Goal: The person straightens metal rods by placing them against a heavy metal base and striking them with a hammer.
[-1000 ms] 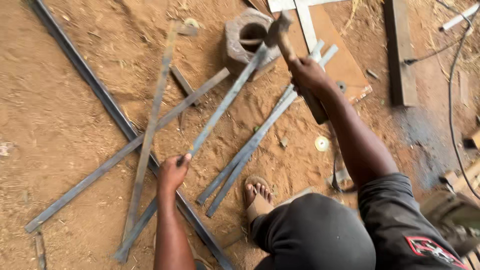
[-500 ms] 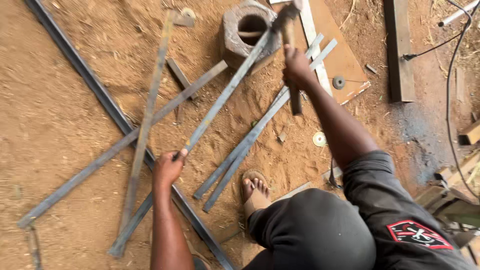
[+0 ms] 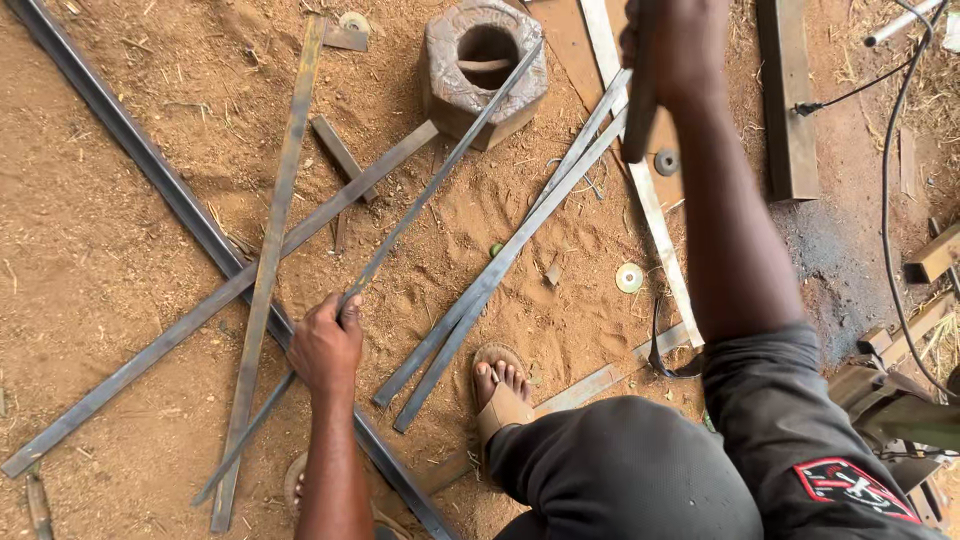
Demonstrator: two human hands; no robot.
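Nearest the camera, a sandalled foot (image 3: 500,385) rests on the sandy floor (image 3: 90,270) just beside the lower ends of two flat steel bars (image 3: 500,265) that lie side by side; in my judgement a bar that jumps or slides under a blow can catch the bare toes, since nothing shields them. A little farther out, the left hand (image 3: 326,345) is curled closed around a thin steel rod (image 3: 440,170), pinning its near part close to the ground where it crosses a long dark angle bar (image 3: 150,165). The rod runs up and away, and its far end rests across the rim of a heavy hexagonal metal block (image 3: 487,70) with a round hole through it. The grip sits on the same rod that looks set to be struck, so shock can travel down into the fingers, or the rod can spring off the rim and twist out of the hand. Farthest away, at the top edge, the right hand (image 3: 675,45) is clenched around the handle of a hammer (image 3: 640,110), raised high; the head is out of view, so I cannot tell its kind. A glancing hit on the narrow rod can skid off onto the block, throw the rod sideways, or bring the tool down towards the loose bars and the small washers (image 3: 629,277) nearby, scattering them.
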